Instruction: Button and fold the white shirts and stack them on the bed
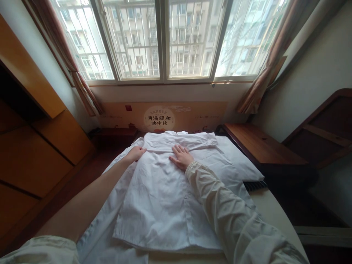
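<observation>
A white button-front shirt [156, 205] lies spread on the table, its collar end toward the window and its hem toward me. At the shirt's left edge, my left hand [136, 153] is closed, pinching the cloth near the sleeve. My right hand [181, 157] rests flat on the upper front with its fingers spread, pressing on the fabric. One sleeve [202, 141] stretches out to the right, beyond my right hand. More white cloth [233, 156] lies beneath the shirt and shows on both sides.
The pale tabletop [268, 205] shows at the right, with a dark striped item [254, 185] under the cloth's corner. A wooden desk [264, 145] stands at the back right. Wooden cabinets [52, 154] line the left. A printed panel [203, 113] leans below the barred window.
</observation>
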`<act>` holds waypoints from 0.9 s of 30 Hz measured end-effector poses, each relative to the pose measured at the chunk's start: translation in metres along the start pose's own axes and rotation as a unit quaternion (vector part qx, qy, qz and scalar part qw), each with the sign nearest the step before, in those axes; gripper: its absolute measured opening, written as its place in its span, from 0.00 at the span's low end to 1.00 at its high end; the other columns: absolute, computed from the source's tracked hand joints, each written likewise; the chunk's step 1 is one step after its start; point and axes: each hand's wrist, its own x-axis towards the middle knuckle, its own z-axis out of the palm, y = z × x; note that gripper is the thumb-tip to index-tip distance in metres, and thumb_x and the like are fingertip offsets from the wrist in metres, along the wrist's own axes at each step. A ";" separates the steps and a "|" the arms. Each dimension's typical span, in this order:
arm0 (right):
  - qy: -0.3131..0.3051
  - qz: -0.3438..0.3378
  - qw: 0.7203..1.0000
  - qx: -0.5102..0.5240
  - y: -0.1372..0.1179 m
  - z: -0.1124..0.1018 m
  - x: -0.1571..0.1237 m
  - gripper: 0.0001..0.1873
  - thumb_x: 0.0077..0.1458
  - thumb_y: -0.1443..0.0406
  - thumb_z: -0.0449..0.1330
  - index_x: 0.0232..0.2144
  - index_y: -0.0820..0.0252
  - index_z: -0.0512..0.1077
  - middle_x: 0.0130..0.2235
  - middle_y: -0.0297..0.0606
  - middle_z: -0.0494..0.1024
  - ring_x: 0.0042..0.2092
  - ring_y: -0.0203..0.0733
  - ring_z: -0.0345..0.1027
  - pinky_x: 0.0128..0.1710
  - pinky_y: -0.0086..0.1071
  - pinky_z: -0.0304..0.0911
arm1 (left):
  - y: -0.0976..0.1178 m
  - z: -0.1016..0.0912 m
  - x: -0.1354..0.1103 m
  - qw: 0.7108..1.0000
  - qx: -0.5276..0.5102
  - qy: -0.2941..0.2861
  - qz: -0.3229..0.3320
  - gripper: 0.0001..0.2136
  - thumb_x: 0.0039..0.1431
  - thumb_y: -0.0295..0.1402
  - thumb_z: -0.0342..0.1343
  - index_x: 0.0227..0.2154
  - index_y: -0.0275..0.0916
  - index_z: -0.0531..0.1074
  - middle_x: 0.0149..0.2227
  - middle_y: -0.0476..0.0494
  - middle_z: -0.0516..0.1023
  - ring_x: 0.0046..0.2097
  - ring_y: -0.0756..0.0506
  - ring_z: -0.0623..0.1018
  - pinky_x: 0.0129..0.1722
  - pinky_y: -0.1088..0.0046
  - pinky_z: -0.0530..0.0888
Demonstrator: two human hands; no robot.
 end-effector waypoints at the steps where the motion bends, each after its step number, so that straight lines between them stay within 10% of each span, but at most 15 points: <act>1: -0.001 -0.002 1.000 0.002 0.001 0.002 0.000 0.43 0.73 0.41 0.45 0.79 0.57 0.50 0.80 0.42 0.46 0.80 0.52 0.35 0.77 0.51 0.32 | 0.004 0.001 0.001 1.000 0.013 0.004 0.010 0.14 0.63 0.43 0.61 0.36 0.34 0.78 0.31 0.41 0.81 0.32 0.41 0.81 0.27 0.71 0.71; 10: 0.009 0.010 0.999 0.039 0.005 0.002 0.004 0.37 0.76 0.45 0.41 0.78 0.53 0.54 0.80 0.38 0.48 0.80 0.48 0.37 0.78 0.49 0.35 | 0.048 0.030 -0.005 0.989 -0.011 -0.039 0.141 0.19 0.55 0.34 0.66 0.50 0.35 0.75 0.45 0.39 0.84 0.47 0.38 0.84 0.42 0.72 0.78; 18: 0.020 0.038 0.988 0.149 0.007 -0.012 0.003 0.33 0.78 0.53 0.34 0.75 0.54 0.59 0.76 0.38 0.60 0.78 0.44 0.48 0.77 0.46 0.41 | 0.070 0.069 -0.046 0.968 -0.001 -0.221 0.117 0.48 0.57 0.38 0.68 0.74 0.38 0.47 0.37 0.47 0.79 0.27 0.46 0.78 0.25 0.73 0.74; 27: 0.074 0.065 0.942 0.320 -0.001 -0.043 0.041 0.37 0.71 0.38 0.49 0.57 0.60 0.78 0.52 0.48 0.85 0.54 0.52 0.78 0.58 0.41 0.69 | 0.059 0.060 -0.065 0.939 0.200 -0.182 0.212 0.47 0.57 0.39 0.64 0.77 0.36 0.51 0.39 0.41 0.82 0.42 0.35 0.83 0.43 0.64 0.74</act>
